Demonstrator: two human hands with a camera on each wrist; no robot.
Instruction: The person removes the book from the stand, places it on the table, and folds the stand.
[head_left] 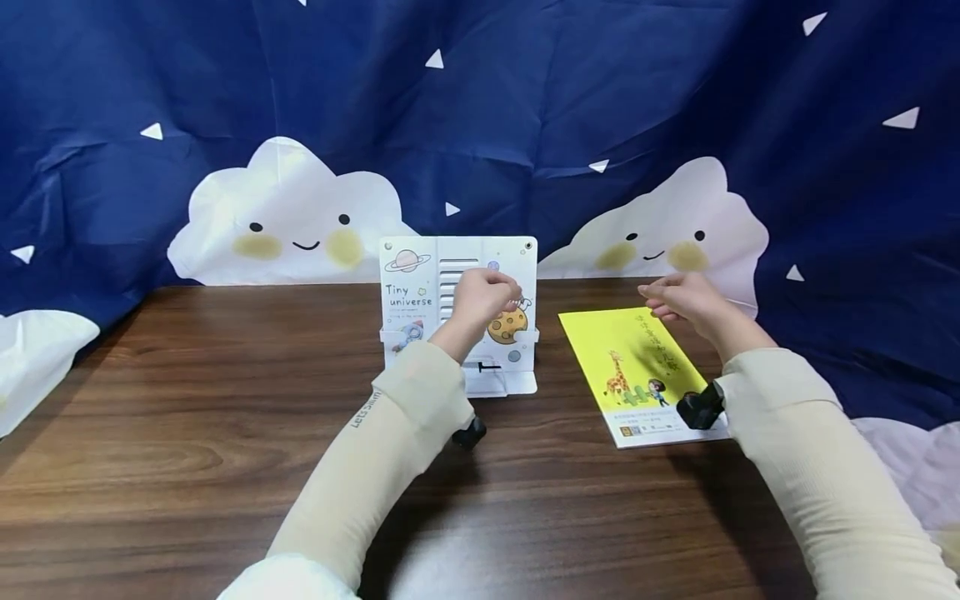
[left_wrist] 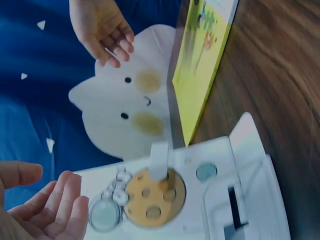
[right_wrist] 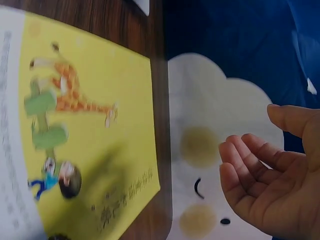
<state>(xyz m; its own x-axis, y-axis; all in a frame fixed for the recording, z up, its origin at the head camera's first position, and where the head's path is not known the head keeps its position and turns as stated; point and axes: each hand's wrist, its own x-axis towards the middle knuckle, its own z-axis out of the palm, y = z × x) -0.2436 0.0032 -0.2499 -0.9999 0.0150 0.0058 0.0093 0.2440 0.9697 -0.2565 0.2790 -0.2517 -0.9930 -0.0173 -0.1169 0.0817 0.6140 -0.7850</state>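
A white book stand (head_left: 459, 250) printed with planets and "Tiny universe" stands upright on the table. My left hand (head_left: 482, 302) hovers in front of it with loosely bent fingers and nothing in them; the left wrist view shows the fingers (left_wrist: 60, 200) apart from the panel. To the right, a yellow book (head_left: 600, 342) with a giraffe and a child on its cover lies flat. Above its far edge is my right hand (head_left: 686, 300), empty, its fingers (right_wrist: 240, 160) relaxed and not touching the cover in the right wrist view.
The brown wooden table (head_left: 187, 417) extends left and toward me. Behind it hangs a dark blue curtain (head_left: 480, 108) with white clouds and triangles. A small black device (head_left: 701, 407) sits at my right wrist, another (head_left: 470, 433) at my left.
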